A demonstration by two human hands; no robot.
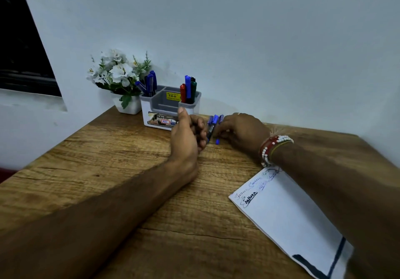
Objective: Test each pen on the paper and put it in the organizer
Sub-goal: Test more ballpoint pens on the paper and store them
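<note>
A white organizer (151, 114) with grey compartments stands at the back of the wooden table (121, 170). Blue pens (149, 82) fill its left compartment; red, blue and green markers (187, 89) stand in its right one. Just right of it, several blue pens (214, 120) lie on the table. My right hand (242, 131) lies over them, its fingers curled round a blue pen whose end (217, 141) sticks out below. My left hand (186, 138) rests on its edge beside them, fingers loosely curled and holding nothing. The white paper (287, 218), with scribbles at its top, lies partly under my right forearm.
A white pot of artificial white flowers (121, 77) stands left of the organizer, against the wall. The wall runs close behind the table. A dark window opening (23, 58) is at the far left. The table's left edge slants toward me.
</note>
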